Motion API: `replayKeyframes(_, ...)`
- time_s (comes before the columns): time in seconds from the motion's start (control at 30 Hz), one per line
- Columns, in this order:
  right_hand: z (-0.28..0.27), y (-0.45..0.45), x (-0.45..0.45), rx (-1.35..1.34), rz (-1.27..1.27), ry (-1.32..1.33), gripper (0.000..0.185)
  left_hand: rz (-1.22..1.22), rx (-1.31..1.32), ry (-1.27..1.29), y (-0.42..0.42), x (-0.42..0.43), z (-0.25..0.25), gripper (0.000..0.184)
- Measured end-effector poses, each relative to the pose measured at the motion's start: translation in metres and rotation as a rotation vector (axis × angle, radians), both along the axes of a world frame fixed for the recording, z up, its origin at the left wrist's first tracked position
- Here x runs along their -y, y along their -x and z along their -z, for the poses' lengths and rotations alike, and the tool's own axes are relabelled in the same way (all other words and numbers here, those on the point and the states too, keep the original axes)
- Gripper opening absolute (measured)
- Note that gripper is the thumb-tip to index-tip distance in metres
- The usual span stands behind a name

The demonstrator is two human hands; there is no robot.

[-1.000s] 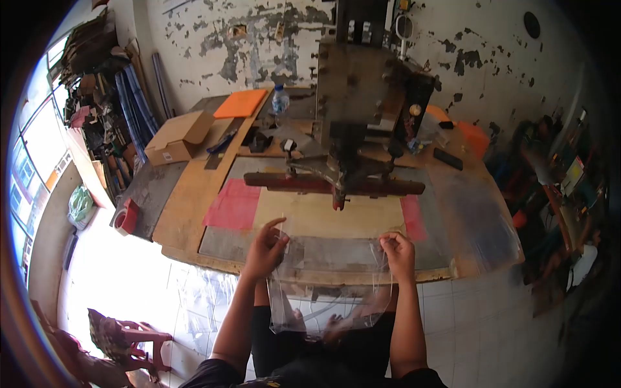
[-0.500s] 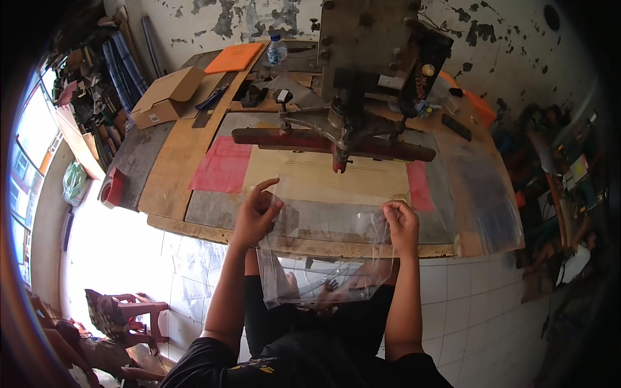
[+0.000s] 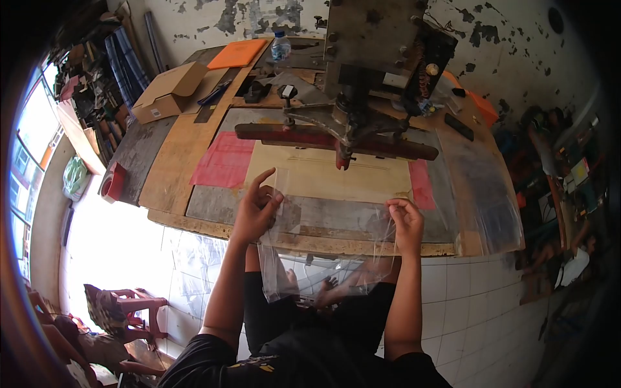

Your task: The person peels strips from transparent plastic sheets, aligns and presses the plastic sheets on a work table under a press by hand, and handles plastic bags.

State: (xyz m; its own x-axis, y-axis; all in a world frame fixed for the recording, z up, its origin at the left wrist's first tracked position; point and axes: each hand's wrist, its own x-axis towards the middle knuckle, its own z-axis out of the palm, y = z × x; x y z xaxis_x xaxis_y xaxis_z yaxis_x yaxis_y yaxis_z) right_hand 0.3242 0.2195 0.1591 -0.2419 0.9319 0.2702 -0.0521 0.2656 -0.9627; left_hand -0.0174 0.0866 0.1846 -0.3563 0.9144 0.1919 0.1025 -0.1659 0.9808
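Observation:
A clear plastic sheet or sleeve [image 3: 277, 275] hangs in front of me over the table's front edge; which of the two I cannot tell. My left hand [image 3: 254, 210] pinches its left edge between thumb and fingers, the index finger reaching up along a clear fold. At the upper right corner, my right hand [image 3: 407, 226] has thumb and fingertips closed on the plastic. Beyond both hands lies a pale yellow sheet [image 3: 317, 178] with pink pieces [image 3: 221, 158] at its ends. Above it hangs the dark bar [image 3: 259, 134] of a press.
The press head [image 3: 375, 39] rises at the back. An open cardboard box [image 3: 169, 97], orange folder [image 3: 237, 53] and water bottle [image 3: 281, 48] stand at the back left. Red tape [image 3: 114, 182] sits at the left edge, a dark phone-like object [image 3: 458, 127] and clear sheets [image 3: 488, 213] at right. Other people are nearby.
The plastic has been lifted slightly, its lower edge now a little higher. A clear fold stands up more by my left index finger. Both hands keep their hold.

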Motion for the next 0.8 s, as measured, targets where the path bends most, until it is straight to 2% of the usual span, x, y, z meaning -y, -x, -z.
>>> replayKeyframes(0.07, 0.001, -0.001, 0.000, -0.040, 0.003, 0.011, 0.011, 0.014, 0.065, -0.012, 0.002, -0.001, 0.003, 0.060)
replayKeyframes(0.33, -0.001, -0.003, 0.000, -0.051, 0.011, -0.018, 0.012, -0.001, -0.002, -0.030, 0.004, -0.004, 0.014, 0.052)
replayKeyframes(0.53, 0.000, -0.002, -0.001, -0.051, 0.001, -0.018, 0.010, 0.016, -0.081, 0.029, 0.010, -0.002, 0.014, 0.052)
replayKeyframes(0.8, -0.002, -0.002, -0.001, -0.069, -0.034, -0.012, 0.010, 0.004, -0.041, -0.028, 0.006, -0.004, 0.016, 0.051)
